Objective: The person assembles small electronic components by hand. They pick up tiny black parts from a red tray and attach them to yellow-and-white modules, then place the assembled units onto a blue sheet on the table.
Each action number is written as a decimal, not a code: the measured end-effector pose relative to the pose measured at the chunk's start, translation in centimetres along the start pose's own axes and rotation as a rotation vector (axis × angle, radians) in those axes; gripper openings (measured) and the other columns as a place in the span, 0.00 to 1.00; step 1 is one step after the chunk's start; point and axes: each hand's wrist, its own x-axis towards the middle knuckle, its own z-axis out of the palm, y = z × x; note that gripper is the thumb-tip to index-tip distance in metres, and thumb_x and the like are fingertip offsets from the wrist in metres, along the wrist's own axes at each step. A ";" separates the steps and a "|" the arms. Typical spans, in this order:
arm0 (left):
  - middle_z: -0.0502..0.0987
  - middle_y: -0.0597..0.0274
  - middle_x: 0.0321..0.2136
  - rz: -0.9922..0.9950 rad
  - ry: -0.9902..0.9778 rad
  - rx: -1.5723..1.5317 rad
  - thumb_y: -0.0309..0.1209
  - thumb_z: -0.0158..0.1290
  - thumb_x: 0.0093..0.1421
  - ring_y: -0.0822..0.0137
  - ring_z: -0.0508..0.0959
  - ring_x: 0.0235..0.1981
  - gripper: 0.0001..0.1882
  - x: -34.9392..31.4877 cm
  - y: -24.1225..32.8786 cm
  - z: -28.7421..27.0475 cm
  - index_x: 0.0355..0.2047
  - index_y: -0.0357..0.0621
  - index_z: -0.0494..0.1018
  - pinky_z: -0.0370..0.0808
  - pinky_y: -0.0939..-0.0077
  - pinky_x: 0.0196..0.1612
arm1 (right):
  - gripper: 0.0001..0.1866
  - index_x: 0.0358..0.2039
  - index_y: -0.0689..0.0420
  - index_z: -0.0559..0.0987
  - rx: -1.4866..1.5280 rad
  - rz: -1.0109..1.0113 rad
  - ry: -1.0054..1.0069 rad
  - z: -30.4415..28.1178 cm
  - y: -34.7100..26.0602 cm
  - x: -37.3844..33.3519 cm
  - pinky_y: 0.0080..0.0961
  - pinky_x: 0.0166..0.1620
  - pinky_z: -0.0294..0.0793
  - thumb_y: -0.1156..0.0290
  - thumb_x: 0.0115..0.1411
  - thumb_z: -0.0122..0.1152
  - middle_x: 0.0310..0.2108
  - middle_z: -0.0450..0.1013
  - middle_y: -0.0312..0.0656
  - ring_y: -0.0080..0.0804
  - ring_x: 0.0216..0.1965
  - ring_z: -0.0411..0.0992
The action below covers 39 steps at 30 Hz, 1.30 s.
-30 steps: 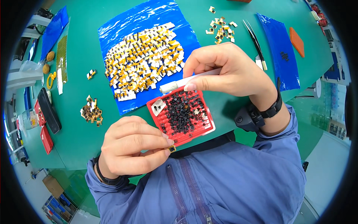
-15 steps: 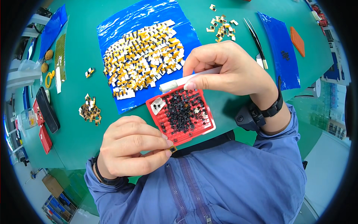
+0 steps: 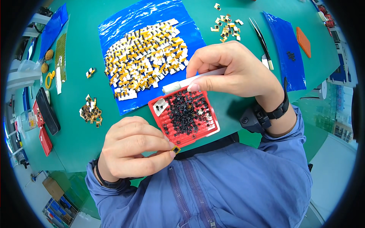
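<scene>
Between the thumb and fingertips of my left hand is a small square gold-and-black part, just off the near left corner of a red tray. Many tiny black round pieces lie in that tray, with a white scrap in its far left corner. My right hand is closed around a slim white pen-like tool, whose thick pale end points left over the tray's far edge. Beyond my hands a heap of white-and-gold flexible parts covers a blue sheet.
Smaller piles of similar parts lie at the left and far right. Tweezers rest beside a second blue sheet, near an orange pad. Yellow scissors and a black case are on the left.
The small part in my left fingers has tilted slightly and shows more of its face. My right hand and the pen-like tool have stayed in place.
</scene>
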 end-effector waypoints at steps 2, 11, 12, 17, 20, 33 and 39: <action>0.77 0.64 0.27 0.009 0.006 0.008 0.27 0.59 0.41 0.69 0.77 0.27 0.06 -0.1 -0.2 0.1 0.24 0.45 0.77 0.69 0.78 0.24 | 0.08 0.30 0.61 0.77 -0.004 0.007 -0.006 0.0 0.0 0.0 0.12 0.23 0.57 0.73 0.53 0.67 0.20 0.68 0.28 0.10 0.21 0.60; 0.77 0.60 0.23 -0.588 0.336 0.130 0.16 0.58 0.49 0.67 0.76 0.26 0.05 -0.8 -1.1 -1.1 0.26 0.36 0.74 0.70 0.77 0.32 | 0.07 0.29 0.61 0.78 -0.080 -0.039 0.027 -0.1 -0.2 -0.1 0.13 0.23 0.57 0.74 0.52 0.67 0.20 0.69 0.30 0.12 0.21 0.61; 0.76 0.60 0.24 -0.626 0.355 0.144 0.17 0.58 0.49 0.67 0.76 0.27 0.05 -0.8 -1.4 -1.2 0.26 0.36 0.73 0.70 0.77 0.32 | 0.07 0.29 0.61 0.78 -0.074 -0.023 0.025 -0.2 -0.3 -0.2 0.13 0.23 0.58 0.74 0.52 0.67 0.20 0.70 0.30 0.11 0.21 0.61; 0.72 0.60 0.28 -0.659 0.184 0.268 0.20 0.58 0.50 0.65 0.72 0.31 0.06 -1.0 -2.8 -1.5 0.28 0.36 0.72 0.69 0.75 0.35 | 0.07 0.30 0.60 0.78 -0.027 0.016 0.043 0.0 -0.6 -0.2 0.12 0.23 0.58 0.74 0.52 0.67 0.21 0.72 0.31 0.11 0.21 0.63; 0.66 0.58 0.31 -0.697 0.139 0.302 0.22 0.58 0.50 0.60 0.69 0.37 0.06 -1.2 -3.2 -1.1 0.28 0.38 0.72 0.67 0.70 0.39 | 0.07 0.30 0.60 0.78 -0.037 -0.024 0.051 0.0 -0.4 -0.2 0.11 0.23 0.59 0.73 0.53 0.66 0.21 0.73 0.31 0.11 0.21 0.64; 0.68 0.57 0.34 -0.653 0.116 0.520 0.23 0.58 0.50 0.58 0.69 0.40 0.10 -1.1 -3.5 -1.3 0.33 0.40 0.72 0.65 0.68 0.46 | 0.07 0.29 0.59 0.77 -0.071 -0.050 0.066 -0.2 -0.9 -0.3 0.15 0.21 0.56 0.70 0.53 0.65 0.14 0.64 0.29 0.13 0.18 0.58; 0.74 0.56 0.34 -0.758 0.235 0.713 0.24 0.58 0.51 0.64 0.73 0.37 0.11 -4.4 -4.2 -6.7 0.36 0.37 0.73 0.70 0.73 0.42 | 0.07 0.28 0.59 0.76 -0.043 -0.042 0.082 0.0 -0.7 -0.4 0.16 0.20 0.51 0.71 0.54 0.65 0.13 0.61 0.28 0.12 0.17 0.54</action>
